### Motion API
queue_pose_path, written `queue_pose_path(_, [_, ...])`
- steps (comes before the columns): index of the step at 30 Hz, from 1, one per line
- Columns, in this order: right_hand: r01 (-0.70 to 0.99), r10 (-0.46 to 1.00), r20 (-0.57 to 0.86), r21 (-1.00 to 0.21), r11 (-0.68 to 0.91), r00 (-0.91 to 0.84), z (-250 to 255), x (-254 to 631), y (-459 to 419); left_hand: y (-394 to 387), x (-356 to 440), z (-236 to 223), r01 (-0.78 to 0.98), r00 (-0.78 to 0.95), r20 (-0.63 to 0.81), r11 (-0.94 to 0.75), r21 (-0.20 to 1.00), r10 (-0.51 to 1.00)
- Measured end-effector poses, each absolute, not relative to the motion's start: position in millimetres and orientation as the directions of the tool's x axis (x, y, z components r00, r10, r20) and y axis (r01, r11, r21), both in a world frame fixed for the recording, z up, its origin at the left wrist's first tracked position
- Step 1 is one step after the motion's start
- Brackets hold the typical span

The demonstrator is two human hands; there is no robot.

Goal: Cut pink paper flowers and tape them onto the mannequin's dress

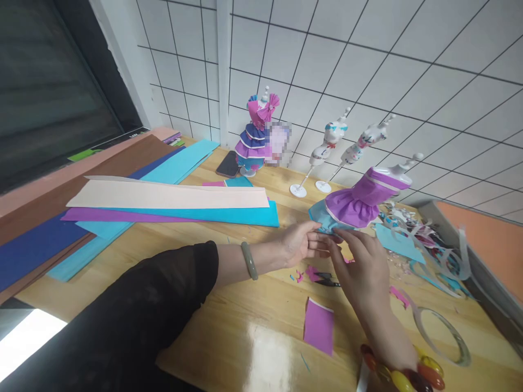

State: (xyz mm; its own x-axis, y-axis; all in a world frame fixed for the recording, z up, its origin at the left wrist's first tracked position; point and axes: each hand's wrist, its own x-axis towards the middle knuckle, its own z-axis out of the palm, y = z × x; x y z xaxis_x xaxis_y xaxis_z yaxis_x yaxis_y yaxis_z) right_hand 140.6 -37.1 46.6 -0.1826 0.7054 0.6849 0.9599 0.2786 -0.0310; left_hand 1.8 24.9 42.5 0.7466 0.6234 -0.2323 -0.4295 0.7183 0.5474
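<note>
Inspecting from left to right, clock positions taken from the view's middle: folded paper-like strips (163, 198) lie stacked on the desk (229, 321) at nine o'clock. A finished-looking ruffled figure (253, 139) stands at twelve. At four o'clock, the left hand (301, 240) is palm up, thumb over and fingers beneath the light-blue skirt (322, 216), apparently pinching its lower edge. A purple piece (318, 328) lies flat at five. The dress form (365, 197) wearing that skirt leans at three; its base is hidden. The right hand (362, 258), at four, has thumb and forefinger drawn close at the same edge; whether they grip it cannot be told. Assessment: the step in hand appears to be gathering or shaping the hem. The next move calls for steady left support while the right fingertips work along the edge without tearing it.
</note>
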Motion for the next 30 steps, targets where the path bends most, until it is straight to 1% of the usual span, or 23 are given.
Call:
queue_pose_path(3, [0.956, 0.678, 0.722, -0.077, 0.282, -0.142, 45, 139, -41, 25, 1, 41, -0.413, 0.719, -0.261, 0.698, 0.585, 0.644])
queue_pose_path(5, [0.949, 0.657, 0.735, -0.060, 0.309, -0.168, 44, 137, -42, 25, 2, 40, -0.423, 0.702, -0.264, 0.686, 0.593, 0.661])
queue_pose_path(8, [0.934, 0.661, 0.708, -0.006, 0.357, -0.248, 43, 136, -42, 25, 4, 37, -0.462, 0.665, -0.267, 0.665, 0.587, 0.698])
queue_pose_path(10, [0.929, 0.684, 0.684, -0.024, 0.370, -0.255, 43, 134, -41, 25, 5, 36, -0.478, 0.652, -0.263, 0.656, 0.585, 0.711])
queue_pose_path(11, [0.924, 0.697, 0.677, -0.065, 0.377, -0.236, 43, 133, -41, 25, 5, 36, -0.481, 0.651, -0.260, 0.652, 0.586, 0.714])
queue_pose_path(12, [0.914, 0.711, 0.674, -0.134, 0.384, -0.200, 44, 132, -42, 25, 5, 35, -0.483, 0.650, -0.254, 0.647, 0.590, 0.716])
queue_pose_path(14, [0.851, 0.750, 0.657, -0.353, 0.388, -0.070, 46, 131, -44, 25, 5, 35, -0.477, 0.656, -0.242, 0.641, 0.601, 0.715])
queue_pose_path(16, [0.715, 0.798, 0.594, -0.600, 0.357, 0.100, 48, 132, -48, 27, 4, 34, -0.463, 0.662, -0.238, 0.637, 0.617, 0.711])
queue_pose_path(17, [0.639, 0.819, 0.544, -0.698, 0.323, 0.180, 49, 133, -50, 28, 3, 33, -0.457, 0.662, -0.240, 0.636, 0.621, 0.710])
queue_pose_path(18, [0.575, 0.841, 0.484, -0.770, 0.277, 0.242, 50, 136, -51, 29, 3, 33, -0.457, 0.659, -0.242, 0.634, 0.623, 0.712])
queue_pose_path(20, [0.510, 0.896, 0.345, -0.844, 0.166, 0.279, 50, 144, -53, 31, 2, 31, -0.472, 0.652, -0.238, 0.631, 0.616, 0.720])
queue_pose_path(21, [0.512, 0.934, 0.260, -0.853, 0.103, 0.245, 49, 148, -53, 32, 2, 31, -0.478, 0.650, -0.234, 0.628, 0.614, 0.723])
queue_pose_path(23, [0.570, 0.992, 0.070, -0.822, -0.001, 0.102, 46, 156, -52, 34, 2, 29, -0.476, 0.650, -0.228, 0.622, 0.622, 0.725])
queue_pose_path(25, [0.685, 0.996, -0.084, -0.726, -0.057, -0.005, 43, 164, -51, 34, 1, 28, -0.463, 0.654, -0.220, 0.613, 0.640, 0.724])
queue_pose_path(26, [0.747, 0.991, -0.134, -0.661, -0.076, -0.017, 41, 170, -50, 34, 1, 27, -0.459, 0.656, -0.215, 0.609, 0.647, 0.724])
queue_pose_path(28, [0.849, 0.985, -0.167, -0.514, -0.126, 0.045, 39, 185, -50, 35, 1, 26, -0.459, 0.654, -0.209, 0.601, 0.654, 0.727])
queue_pose_path(30, [0.893, 0.977, -0.126, -0.398, -0.210, 0.173, 37, 206, -50, 36, 0, 26, -0.452, 0.644, -0.221, 0.597, 0.663, 0.732])
